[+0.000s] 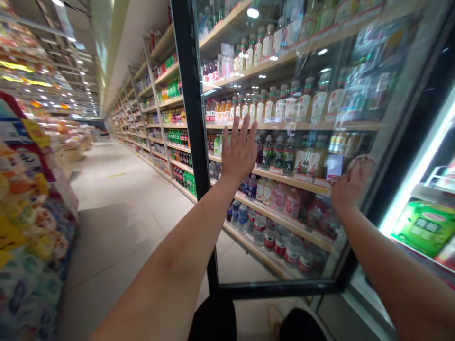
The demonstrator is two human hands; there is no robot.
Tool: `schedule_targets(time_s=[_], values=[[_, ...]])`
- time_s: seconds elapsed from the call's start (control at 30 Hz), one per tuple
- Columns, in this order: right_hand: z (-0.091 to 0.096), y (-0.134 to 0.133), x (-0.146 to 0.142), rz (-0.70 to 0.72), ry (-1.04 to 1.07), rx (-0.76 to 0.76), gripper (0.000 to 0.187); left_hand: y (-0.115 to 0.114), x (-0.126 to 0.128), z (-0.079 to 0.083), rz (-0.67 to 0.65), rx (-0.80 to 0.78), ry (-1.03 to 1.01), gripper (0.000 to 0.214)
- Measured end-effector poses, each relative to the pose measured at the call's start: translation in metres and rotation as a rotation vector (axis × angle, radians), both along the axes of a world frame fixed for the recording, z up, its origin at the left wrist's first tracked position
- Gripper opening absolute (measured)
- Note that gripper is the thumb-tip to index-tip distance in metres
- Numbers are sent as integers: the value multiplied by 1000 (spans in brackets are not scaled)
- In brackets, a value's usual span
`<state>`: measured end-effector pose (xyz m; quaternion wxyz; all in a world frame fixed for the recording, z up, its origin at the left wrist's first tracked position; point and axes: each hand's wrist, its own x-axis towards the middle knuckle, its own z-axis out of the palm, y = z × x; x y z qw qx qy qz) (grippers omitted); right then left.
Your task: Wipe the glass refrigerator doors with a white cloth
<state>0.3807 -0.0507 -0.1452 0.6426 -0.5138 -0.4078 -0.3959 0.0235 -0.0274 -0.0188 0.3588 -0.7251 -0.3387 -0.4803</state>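
Observation:
A black-framed glass door (199, 142) of a cooler stands swung open in front of me. My left hand (239, 150) lies flat on the pane with its fingers spread, near the frame's left side. On the right part of the pane, my right hand (346, 189) is closed on a pale, crumpled cloth (363, 163) pressed to the glass. Its fingers are partly hidden by the cloth and blur. Through the glass, rows of drink bottles (270, 104) show on wooden shelves, mixed with reflections.
At right, the lit cooler interior holds a green package (424, 227). Long drink shelves (170, 99) run down the aisle's far side. Stacked colourful packs (28, 213) stand at left, beside the tiled floor (117, 227). My legs are below the door's bottom edge.

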Motion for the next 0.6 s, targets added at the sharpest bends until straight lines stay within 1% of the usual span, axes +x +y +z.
schedule_targets(time_s=[0.07,0.1,0.17,0.2,0.27,0.33,0.37,0.43,0.47,0.5,0.53,0.6], values=[[-9,-8,-5,30,-95,-88,63,-3,-2,-12,5,-16,37,64],[-12,-12,-8,56,-178,-154,64,-4,-3,-22,3,-36,57,65],[-12,-20,-9,104,-326,-263,64,-6,-7,-51,-2,-97,97,67],[-11,-22,-8,108,-343,-262,63,-8,-9,-68,-1,-133,119,66],[-12,-21,-10,80,-258,-179,61,-10,-13,-104,16,-197,159,62],[-24,-19,-20,44,-190,-107,62,-11,-16,-136,47,-249,170,58],[-34,-19,-30,49,-226,-120,63,-11,-18,-148,60,-268,163,56],[-55,-20,-53,109,-435,-233,64,-8,-19,-164,76,-292,139,55],[-63,-22,-64,143,-556,-297,63,-7,-19,-168,78,-296,129,55],[-67,-22,-74,168,-654,-350,62,-5,-18,-171,79,-295,123,55],[-66,-22,-81,176,-711,-384,60,-3,-18,-172,79,-292,121,56],[-52,-18,-89,148,-688,-379,56,0,-18,-172,81,-278,123,56]])
